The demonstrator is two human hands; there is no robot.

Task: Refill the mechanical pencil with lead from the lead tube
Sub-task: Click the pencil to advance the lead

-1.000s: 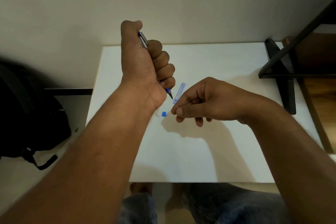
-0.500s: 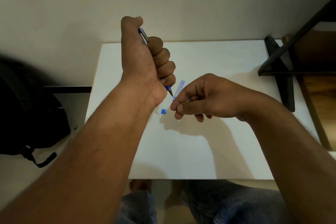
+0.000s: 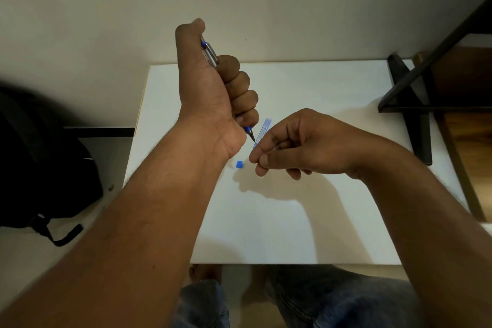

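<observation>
My left hand (image 3: 213, 93) is fisted around a blue and silver mechanical pencil (image 3: 210, 54), thumb over its top end, with the dark tip (image 3: 250, 136) pointing down and right. My right hand (image 3: 300, 141) pinches something between thumb and fingers just beside the pencil tip; whether it is a lead I cannot tell. The pale blue lead tube (image 3: 263, 129) lies on the white table (image 3: 292, 221), partly hidden by my right fingers. Its small blue cap (image 3: 239, 164) rests on the table below the pencil tip.
A black backpack (image 3: 45, 168) sits on the floor to the left. A black frame with a wooden shelf (image 3: 415, 104) stands at the table's right edge. A wall runs behind, and my knees in jeans (image 3: 332, 298) show under the near edge.
Both hands have held nearly the same pose; my right fingertips have edged slightly closer to the pencil tip.
</observation>
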